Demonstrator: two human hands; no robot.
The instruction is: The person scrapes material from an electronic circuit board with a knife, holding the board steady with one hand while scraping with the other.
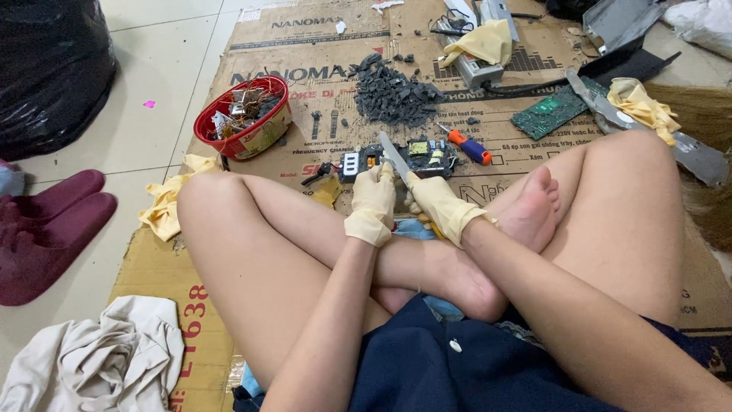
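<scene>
Sitting cross-legged on flattened cardboard (320,46), the person is working with both hands in pale rubber gloves. Fingers of the right hand (436,200) are wrapping around the handle of a knife (394,158), its blade pointing away onto a black circuit board (396,159) lying on the cardboard just ahead. The left hand (373,200) is resting beside it, fingers pressed together near the board's edge. A red bowl (245,118) of scrap parts, a heap of dark fragments (393,95) and an orange-handled screwdriver (467,145) are lying nearby.
</scene>
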